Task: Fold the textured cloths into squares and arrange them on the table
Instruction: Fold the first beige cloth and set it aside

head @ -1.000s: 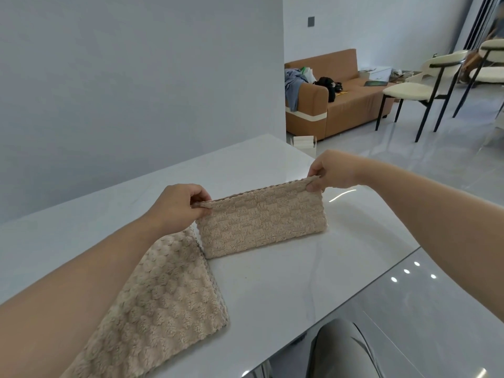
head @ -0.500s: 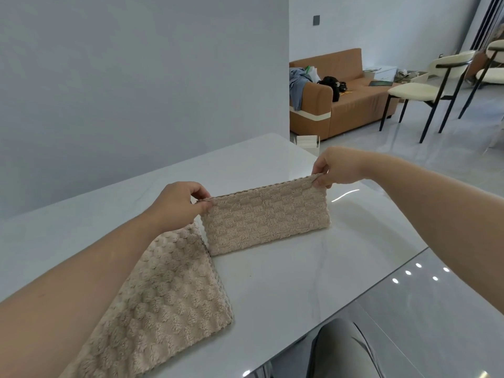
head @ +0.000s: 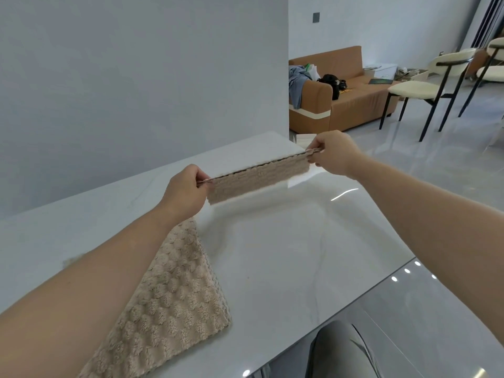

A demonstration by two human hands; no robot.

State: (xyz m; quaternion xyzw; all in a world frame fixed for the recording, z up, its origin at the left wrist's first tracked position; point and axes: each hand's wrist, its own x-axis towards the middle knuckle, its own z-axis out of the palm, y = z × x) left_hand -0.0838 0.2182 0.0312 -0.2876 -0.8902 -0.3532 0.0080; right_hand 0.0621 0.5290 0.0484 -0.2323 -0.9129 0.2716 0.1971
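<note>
A folded beige textured cloth [head: 256, 179] hangs stretched in the air above the white table [head: 286, 255], seen almost edge-on. My left hand [head: 184, 190] pinches its left corners and my right hand [head: 334, 152] pinches its right corners. A second beige cloth with a bubbly texture [head: 169, 304] lies flat on the table at the near left, partly hidden under my left forearm.
The table's right edge runs diagonally from far middle to near right, with glossy floor beyond. A grey wall stands behind the table. A brown sofa [head: 351, 99] and two cream chairs [head: 425, 85] stand far off at the right. My knee [head: 341, 350] shows below the table edge.
Both hands have lifted the folded cloth off the table and carried it farther away; it now hangs tilted, showing mostly its top edge.
</note>
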